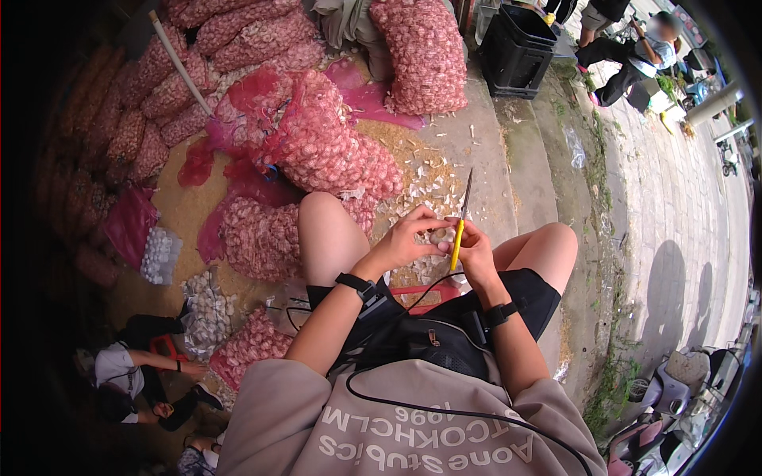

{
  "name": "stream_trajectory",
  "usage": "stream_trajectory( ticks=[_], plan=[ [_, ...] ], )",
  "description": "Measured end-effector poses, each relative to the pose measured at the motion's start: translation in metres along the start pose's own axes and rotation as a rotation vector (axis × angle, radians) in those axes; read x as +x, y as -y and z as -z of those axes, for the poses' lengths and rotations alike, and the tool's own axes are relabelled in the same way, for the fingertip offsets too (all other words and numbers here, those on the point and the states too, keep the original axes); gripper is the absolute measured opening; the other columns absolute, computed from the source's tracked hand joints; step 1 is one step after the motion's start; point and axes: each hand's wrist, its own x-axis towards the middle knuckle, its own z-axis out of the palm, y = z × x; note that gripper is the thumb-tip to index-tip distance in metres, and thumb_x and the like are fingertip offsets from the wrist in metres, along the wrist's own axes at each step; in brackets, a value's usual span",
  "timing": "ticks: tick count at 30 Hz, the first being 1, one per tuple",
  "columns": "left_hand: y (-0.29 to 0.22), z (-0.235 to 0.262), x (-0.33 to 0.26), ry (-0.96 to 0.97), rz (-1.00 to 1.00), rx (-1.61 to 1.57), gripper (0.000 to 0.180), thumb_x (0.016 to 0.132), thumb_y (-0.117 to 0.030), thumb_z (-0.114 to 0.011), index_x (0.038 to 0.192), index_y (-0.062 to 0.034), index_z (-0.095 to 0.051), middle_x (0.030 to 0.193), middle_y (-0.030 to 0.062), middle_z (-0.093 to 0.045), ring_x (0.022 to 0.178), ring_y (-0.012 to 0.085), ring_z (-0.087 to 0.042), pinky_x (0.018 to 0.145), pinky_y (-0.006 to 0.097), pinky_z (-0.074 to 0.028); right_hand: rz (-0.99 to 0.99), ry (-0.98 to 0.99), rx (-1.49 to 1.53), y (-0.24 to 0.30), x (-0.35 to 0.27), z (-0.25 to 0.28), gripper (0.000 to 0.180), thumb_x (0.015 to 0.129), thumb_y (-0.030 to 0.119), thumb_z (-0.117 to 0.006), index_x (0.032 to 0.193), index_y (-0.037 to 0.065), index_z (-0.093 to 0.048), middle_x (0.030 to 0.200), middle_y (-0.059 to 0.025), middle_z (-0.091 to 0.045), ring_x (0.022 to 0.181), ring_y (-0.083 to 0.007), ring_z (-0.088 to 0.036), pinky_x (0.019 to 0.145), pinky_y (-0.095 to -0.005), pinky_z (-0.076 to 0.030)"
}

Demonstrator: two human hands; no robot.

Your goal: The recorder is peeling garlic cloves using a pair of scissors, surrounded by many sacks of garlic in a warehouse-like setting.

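Note:
Between my knees, both hands meet around a pale garlic bulb [441, 236]. My left hand [409, 239] pinches the bulb from its left side with bent fingers. My right hand [475, 250] is closed around the yellow handle of a knife [457, 247], its narrow blade pointing away from me and up past the fingers. The right fingertips also touch the bulb's right side. My fingers hide part of the bulb. White garlic skins and cut stalk bits [425, 189] litter the ground just beyond my hands.
Open pink mesh sacks of garlic [333, 155] lie ahead left, with more full sacks [421, 55] behind. A red stool edge [425, 297] shows below my hands. Black crates [517, 51] stand far right. Another person [131, 369] sits at lower left near a garlic pile [208, 309]. Scooters [675, 381] are lower right.

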Motion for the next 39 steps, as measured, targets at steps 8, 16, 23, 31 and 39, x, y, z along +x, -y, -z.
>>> stream_trajectory(
  ticks=[8, 16, 23, 31, 39],
  plan=[
    [0.0, 0.003, 0.001, -0.047, -0.028, -0.094, 0.035, 0.078, -0.016, -0.085, 0.109, -0.0079, -0.072, 0.105, 0.0047, -0.06, 0.1, 0.0173, -0.061, 0.082, 0.031, -0.05, 0.024, -0.018, -0.065, 0.001, -0.001, -0.001, 0.049, 0.084, -0.009, -0.074, 0.13, -0.001, -0.059, 0.112, -0.005, -0.07, 0.104, -0.0133, -0.067, 0.089, -0.0274, -0.055],
    [0.009, 0.005, 0.001, -0.049, 0.076, -0.232, 0.021, 0.086, -0.013, -0.077, 0.104, -0.0042, -0.072, 0.103, 0.0037, -0.066, 0.095, 0.0132, -0.064, 0.076, 0.028, -0.048, 0.124, -0.007, -0.226, -0.006, 0.002, -0.002, 0.038, 0.09, -0.005, -0.07, 0.125, -0.005, -0.057, 0.107, -0.0083, -0.069, 0.093, -0.0157, -0.071, 0.08, -0.029, -0.059],
    [0.008, 0.001, 0.002, -0.046, 0.226, -0.118, 0.01, 0.087, -0.008, -0.073, 0.094, -0.0001, -0.073, 0.091, 0.0079, -0.071, 0.08, 0.0186, -0.068, 0.071, 0.031, -0.05, 0.017, 0.007, -0.38, -0.008, 0.003, -0.001, 0.032, 0.089, -0.002, -0.074, 0.117, -0.006, -0.06, 0.103, -0.0067, -0.068, 0.095, -0.0132, -0.067, 0.084, -0.0305, -0.06],
    [0.014, 0.004, -0.002, -0.064, -0.046, 0.164, 0.014, 0.083, -0.01, -0.073, 0.091, 0.0015, -0.072, 0.09, 0.0141, -0.072, 0.082, 0.0319, -0.07, 0.074, 0.038, -0.054, 0.091, -0.06, -0.681, -0.003, 0.001, -0.006, 0.03, 0.083, 0.006, -0.083, 0.104, -0.004, -0.064, 0.088, -0.001, -0.063, 0.082, -0.0057, -0.056, 0.073, -0.025, -0.053],
    [0.019, 0.003, -0.001, -0.113, -0.007, -0.055, 0.019, 0.086, -0.01, -0.076, 0.102, -0.0011, -0.073, 0.098, 0.0114, -0.072, 0.088, 0.0235, -0.07, 0.08, 0.033, -0.054, -0.134, -0.086, -0.216, 0.003, -0.002, -0.002, 0.038, 0.089, 0.016, -0.08, 0.12, 0.001, -0.065, 0.094, -0.004, -0.069, 0.072, -0.0068, -0.06, 0.064, -0.0227, -0.048]
  ],
)
